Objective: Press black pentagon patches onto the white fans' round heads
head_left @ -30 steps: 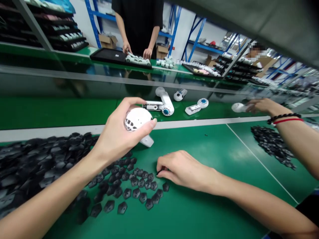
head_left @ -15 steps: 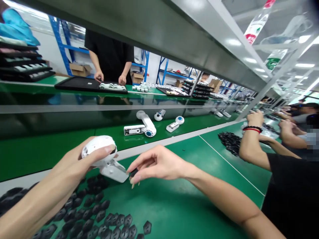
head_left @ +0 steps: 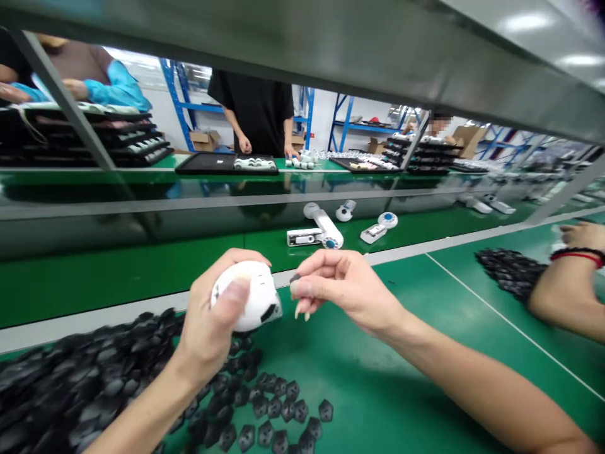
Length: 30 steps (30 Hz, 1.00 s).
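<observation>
1. On my feed, the left forearm (head_left: 146, 407) slants up from the bottom edge, bare.
2. I have the left grip (head_left: 204, 321) curled in a rounded hold, its thumb (head_left: 232, 302) laid across the front.
3. My right forearm (head_left: 472, 372) reaches in from the lower right, also bare.
4. I hold the right grip (head_left: 347, 287) in a thumb-and-index pinch, near the left grip but apart.

Factory assembly line: green workbench (head_left: 368, 397), stacked trays (head_left: 135, 145), blue racks (head_left: 176, 101), co-workers (head_left: 258, 113).
</observation>
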{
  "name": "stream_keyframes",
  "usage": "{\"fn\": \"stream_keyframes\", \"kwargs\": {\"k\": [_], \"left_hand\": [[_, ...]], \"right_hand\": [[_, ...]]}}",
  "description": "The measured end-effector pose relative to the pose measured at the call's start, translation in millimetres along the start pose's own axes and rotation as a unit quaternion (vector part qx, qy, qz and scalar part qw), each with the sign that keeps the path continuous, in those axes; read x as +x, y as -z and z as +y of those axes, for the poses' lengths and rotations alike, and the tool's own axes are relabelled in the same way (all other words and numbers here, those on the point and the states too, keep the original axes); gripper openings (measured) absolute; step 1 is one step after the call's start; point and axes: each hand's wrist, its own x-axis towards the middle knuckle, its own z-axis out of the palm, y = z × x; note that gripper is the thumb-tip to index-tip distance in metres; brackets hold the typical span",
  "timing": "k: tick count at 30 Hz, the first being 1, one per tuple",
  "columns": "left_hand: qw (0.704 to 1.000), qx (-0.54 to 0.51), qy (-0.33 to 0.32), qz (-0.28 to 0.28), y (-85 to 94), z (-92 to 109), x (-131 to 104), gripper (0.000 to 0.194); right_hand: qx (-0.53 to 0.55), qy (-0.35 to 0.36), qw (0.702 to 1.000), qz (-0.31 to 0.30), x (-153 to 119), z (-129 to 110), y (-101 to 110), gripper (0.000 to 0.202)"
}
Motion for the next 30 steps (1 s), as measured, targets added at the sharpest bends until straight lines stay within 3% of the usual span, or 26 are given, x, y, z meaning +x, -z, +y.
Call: {"fn": "stream_keyframes", "kwargs": {"k": [3, 7, 10, 17, 27, 28, 30], "left_hand": [[0.999, 0.017, -0.05, 0.002, 7.0, 3.6, -2.5, 0.04], [0.976, 0.098, -0.193, -0.019, 9.9, 8.9, -1.8, 0.023], [0.954, 0.127, -0.27, -0.037, 9.4, 15.0, 2.6, 0.025], [0.906, 0.188, -0.378, -0.039, 13.9, 17.5, 11.3, 0.037], [0.865, 0.251, -0.432, -0.048, 15.5, 22.8, 9.5, 0.037], [0.867, 0.244, -0.43, -0.051, 15.3, 23.5, 8.5, 0.036], [0.9, 0.222, -0.371, -0.044, 14.8, 24.3, 5.7, 0.032]], "right_hand": [[0.029, -0.03, 0.999, -0.03, -4.8, 0.7, -5.9, 0.033], [0.034, -0.07, 0.997, -0.019, -7.7, 0.9, -12.3, 0.039], [0.035, -0.07, 0.997, -0.017, -8.8, 0.9, -13.5, 0.04], [0.033, -0.056, 0.998, -0.017, -12.3, -0.2, -15.9, 0.038], [-0.025, -0.045, 0.998, -0.041, -17.6, 5.1, -15.2, 0.038], [-0.021, -0.054, 0.997, -0.047, -17.4, 5.9, -14.7, 0.039], [-0.011, -0.079, 0.995, -0.056, -17.3, 6.1, -14.4, 0.042]]}}
